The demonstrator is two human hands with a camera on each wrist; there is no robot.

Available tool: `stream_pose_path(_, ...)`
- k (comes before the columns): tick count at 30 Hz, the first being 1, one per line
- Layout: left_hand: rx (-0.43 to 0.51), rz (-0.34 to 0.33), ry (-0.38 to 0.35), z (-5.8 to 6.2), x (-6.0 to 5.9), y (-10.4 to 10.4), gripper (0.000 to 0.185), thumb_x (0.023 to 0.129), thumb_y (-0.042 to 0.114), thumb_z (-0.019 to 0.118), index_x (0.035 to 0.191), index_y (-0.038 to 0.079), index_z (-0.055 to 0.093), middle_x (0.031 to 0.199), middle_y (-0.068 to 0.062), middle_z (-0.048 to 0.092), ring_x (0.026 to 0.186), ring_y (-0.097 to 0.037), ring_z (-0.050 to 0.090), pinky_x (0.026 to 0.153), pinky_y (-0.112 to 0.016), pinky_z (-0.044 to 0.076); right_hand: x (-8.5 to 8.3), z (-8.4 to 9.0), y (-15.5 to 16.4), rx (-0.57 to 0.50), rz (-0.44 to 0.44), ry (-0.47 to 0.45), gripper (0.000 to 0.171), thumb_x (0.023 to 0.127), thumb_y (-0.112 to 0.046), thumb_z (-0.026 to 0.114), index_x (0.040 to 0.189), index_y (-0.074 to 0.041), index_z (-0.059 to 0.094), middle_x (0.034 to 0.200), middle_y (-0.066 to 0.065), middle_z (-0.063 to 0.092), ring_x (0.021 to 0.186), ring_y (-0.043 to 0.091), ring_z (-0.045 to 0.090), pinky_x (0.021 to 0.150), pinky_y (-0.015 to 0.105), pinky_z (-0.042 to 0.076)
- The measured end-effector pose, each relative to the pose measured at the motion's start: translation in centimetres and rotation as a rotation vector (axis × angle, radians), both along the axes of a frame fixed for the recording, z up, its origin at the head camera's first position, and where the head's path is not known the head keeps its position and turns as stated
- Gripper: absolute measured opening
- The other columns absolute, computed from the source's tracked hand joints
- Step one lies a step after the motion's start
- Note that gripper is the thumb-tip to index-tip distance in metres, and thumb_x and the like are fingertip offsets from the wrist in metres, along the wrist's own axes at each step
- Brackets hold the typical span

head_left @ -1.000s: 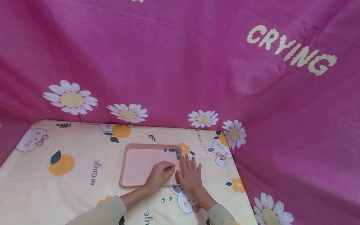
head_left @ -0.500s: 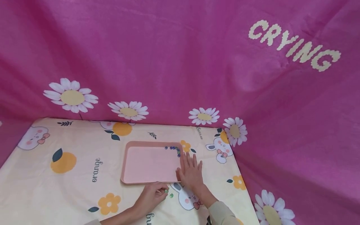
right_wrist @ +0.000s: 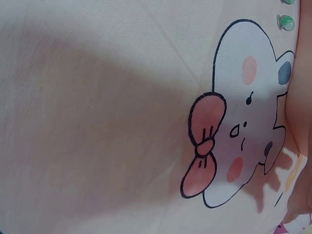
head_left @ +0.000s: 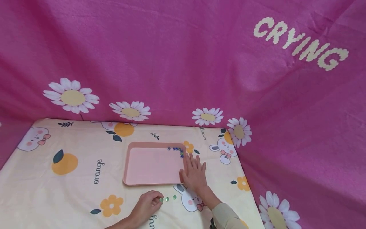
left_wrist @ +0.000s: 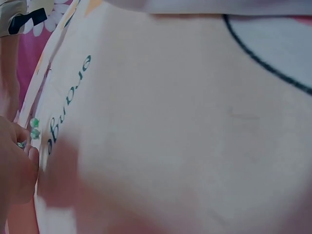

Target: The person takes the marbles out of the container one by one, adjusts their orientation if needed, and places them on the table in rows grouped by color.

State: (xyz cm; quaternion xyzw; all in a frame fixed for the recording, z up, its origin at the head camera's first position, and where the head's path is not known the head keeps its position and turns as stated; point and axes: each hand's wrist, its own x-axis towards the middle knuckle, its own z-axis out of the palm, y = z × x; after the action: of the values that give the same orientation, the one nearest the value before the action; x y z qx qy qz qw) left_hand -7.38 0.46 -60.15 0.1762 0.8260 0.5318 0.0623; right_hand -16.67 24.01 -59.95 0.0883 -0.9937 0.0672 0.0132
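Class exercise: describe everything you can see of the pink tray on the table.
The pink rectangular tray, seemingly plastic, has rounded corners and a low raised rim. It lies flat on the printed tablecloth. A curved line of small blue and green beads sits in its far right corner. The right hand rests flat against its right edge.

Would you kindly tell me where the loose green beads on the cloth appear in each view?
Head: green beads lie bottom centre, before the tray, by the left hand.
Left wrist: green beads at the left edge, above the fingers.
Right wrist: green beads in the top right corner.
Shared landmark: the bunny print.
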Motion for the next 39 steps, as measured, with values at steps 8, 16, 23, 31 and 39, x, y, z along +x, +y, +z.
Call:
stream_pose_path(8,-0.016,0.017,0.020,-0.8,0.6,-0.3,0.019,0.081,-0.005,0.076,0.092,0.009,0.071,0.084,0.008,0.060,0.073,-0.001,0.057,0.064,-0.022,0.053,0.0,0.1,0.1,-0.001,0.001,-0.010,0.072,0.101,-0.048,0.043,0.161,-0.016,0.018,0.164,0.012,0.018,0.149,0.041,0.009,0.112,0.070,0.008)
stream_pose_path(16,-0.049,0.050,0.060,-0.8,0.7,-0.2,0.024,0.077,-0.009,0.075,0.089,0.010,0.069,0.083,0.009,0.058,0.073,-0.001,0.054,0.063,-0.021,0.051,-0.1,0.2,0.0,0.030,0.007,0.019,0.071,0.101,-0.048,0.044,0.160,-0.017,0.021,0.164,0.011,0.020,0.148,0.042,0.012,0.111,0.071,0.012)
stream_pose_path(23,-0.078,0.076,0.082,-1.1,0.8,-0.3,0.026,0.076,-0.010,0.075,0.088,0.012,0.067,0.082,0.009,0.052,0.071,-0.001,0.048,0.060,-0.019,0.046,0.0,0.2,-0.2,0.028,0.001,0.000,0.071,0.101,-0.048,0.043,0.160,-0.017,0.019,0.164,0.011,0.019,0.148,0.042,0.011,0.111,0.070,0.012)
stream_pose_path(31,-0.085,0.077,0.109,-1.1,0.8,-0.3,0.026,0.077,-0.010,0.074,0.090,0.012,0.068,0.082,0.010,0.051,0.072,-0.002,0.047,0.060,-0.019,0.045,0.0,0.2,-0.1,0.038,-0.003,0.020,0.071,0.100,-0.048,0.044,0.160,-0.017,0.021,0.164,0.010,0.020,0.148,0.042,0.012,0.111,0.070,0.013)
stream_pose_path(39,-0.076,0.076,0.094,-1.3,0.8,-0.3,0.024,0.076,-0.010,0.075,0.090,0.009,0.071,0.087,0.009,0.054,0.072,0.001,0.049,0.060,-0.019,0.047,0.1,0.1,-0.1,0.018,-0.010,0.001,0.072,0.101,-0.048,0.043,0.161,-0.019,0.017,0.164,0.010,0.018,0.148,0.042,0.011,0.111,0.070,0.012)
